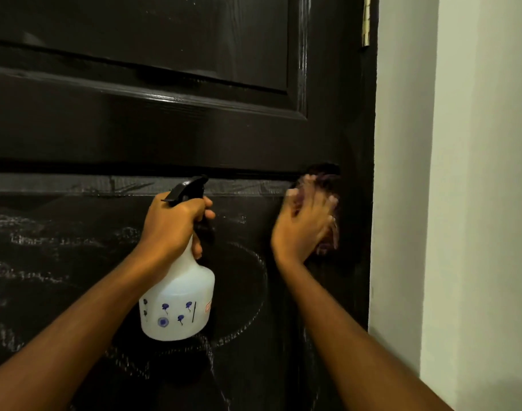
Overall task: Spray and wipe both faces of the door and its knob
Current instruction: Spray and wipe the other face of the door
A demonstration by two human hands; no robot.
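You're facing the glossy, dark, wood-grained door (164,129), its lower panel streaked whitish. Your right grip (304,223), fingers spread flat and blurred, is pressing a purple cloth (328,185) near the door's right edge. Your left grip (173,223) is curling round the neck of a white plastic spray bottle (179,301) printed with blue flowers; its small label is unreadable.

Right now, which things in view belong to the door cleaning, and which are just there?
In use: door, spray bottle gripped by left hand, purple cloth pressed to the door by right hand.
Just there: hinge, wall.
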